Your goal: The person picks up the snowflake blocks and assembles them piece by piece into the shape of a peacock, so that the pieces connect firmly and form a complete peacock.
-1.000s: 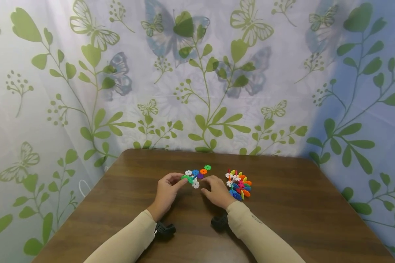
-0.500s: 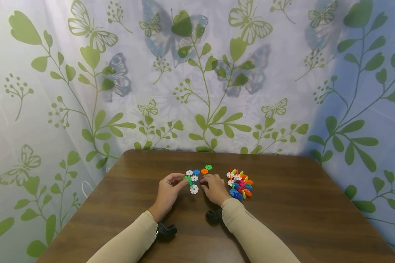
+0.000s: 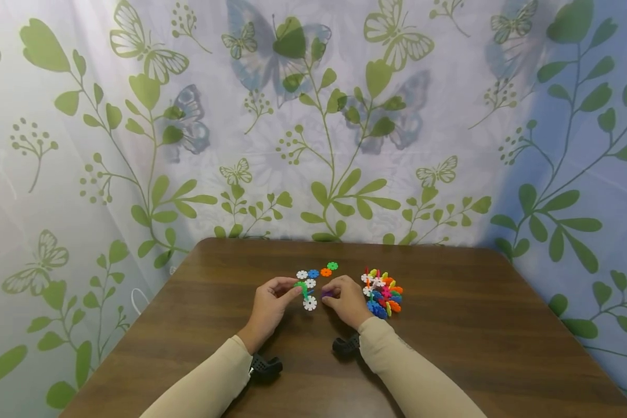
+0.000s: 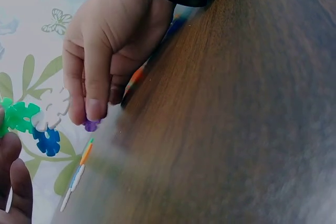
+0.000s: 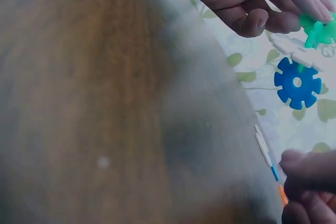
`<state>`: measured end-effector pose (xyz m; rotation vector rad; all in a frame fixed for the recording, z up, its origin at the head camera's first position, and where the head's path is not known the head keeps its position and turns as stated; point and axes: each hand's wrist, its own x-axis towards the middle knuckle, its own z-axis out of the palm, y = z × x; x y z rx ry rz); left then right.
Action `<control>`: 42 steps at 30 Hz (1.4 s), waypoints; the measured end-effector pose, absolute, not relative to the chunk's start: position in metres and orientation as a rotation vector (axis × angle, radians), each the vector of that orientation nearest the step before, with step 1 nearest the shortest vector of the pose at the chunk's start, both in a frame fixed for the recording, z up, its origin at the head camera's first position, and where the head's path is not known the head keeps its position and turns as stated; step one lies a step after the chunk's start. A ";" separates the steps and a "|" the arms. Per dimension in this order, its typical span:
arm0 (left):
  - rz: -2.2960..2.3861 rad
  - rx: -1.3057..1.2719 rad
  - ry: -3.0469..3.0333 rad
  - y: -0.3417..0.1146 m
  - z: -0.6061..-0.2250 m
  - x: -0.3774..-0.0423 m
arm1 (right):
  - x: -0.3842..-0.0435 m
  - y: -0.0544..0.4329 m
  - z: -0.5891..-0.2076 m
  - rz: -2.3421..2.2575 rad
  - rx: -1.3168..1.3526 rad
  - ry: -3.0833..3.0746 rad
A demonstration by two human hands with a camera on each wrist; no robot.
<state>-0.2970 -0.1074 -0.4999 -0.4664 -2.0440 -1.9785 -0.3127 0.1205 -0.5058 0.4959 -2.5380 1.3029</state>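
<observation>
My left hand [image 3: 269, 305] pinches a green snowflake disc [image 4: 22, 116] between thumb and fingers. Slotted to it are a white disc [image 3: 310, 303] and a blue disc [image 5: 297, 83], with the blue one hanging lowest in the right wrist view. To the right, my right hand [image 3: 347, 302] pinches a small purple disc [image 4: 92, 126], mostly covered by the fingertips. A short gap separates the purple disc from the joined discs.
Beyond the hands, loose white [image 3: 302, 274], blue [image 3: 313, 273], orange [image 3: 326, 271] and green [image 3: 332, 266] discs lie flat on the brown table [image 3: 449, 348]. Right of the right hand sits a pile of many-coloured discs [image 3: 385, 293]. A patterned curtain [image 3: 313, 116] hangs behind.
My right hand has reached to the purple disc on the table, taken hold of it and drawn it back slightly. The left hand keeps its grip and has turned the joined discs a little.
</observation>
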 end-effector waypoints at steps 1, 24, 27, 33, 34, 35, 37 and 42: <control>-1.970 -0.478 -2.051 -0.107 -0.500 -0.298 | -0.312 0.121 -0.505 1.340 0.497 -2.524; -1.885 -0.529 -2.113 -0.100 -0.478 -0.276 | -0.295 0.124 -0.491 2.097 0.793 -2.176; -1.868 -0.570 -2.115 -0.100 -0.475 -0.272 | -0.294 0.125 -0.491 2.123 0.804 -2.178; -1.845 -0.631 -2.132 -0.103 -0.493 -0.285 | -0.293 0.125 -0.492 2.160 0.822 -2.187; -1.850 -0.643 -2.127 -0.104 -0.496 -0.288 | -0.293 0.125 -0.491 2.155 0.818 -2.193; -1.847 -0.642 -2.135 -0.104 -0.499 -0.291 | -0.292 0.126 -0.491 2.149 0.815 -2.207; -1.853 -0.652 -2.133 -0.105 -0.502 -0.293 | -0.292 0.125 -0.491 2.124 0.813 -2.235; -1.862 -0.661 -2.139 -0.105 -0.501 -0.293 | -0.292 0.124 -0.493 2.076 0.814 -2.275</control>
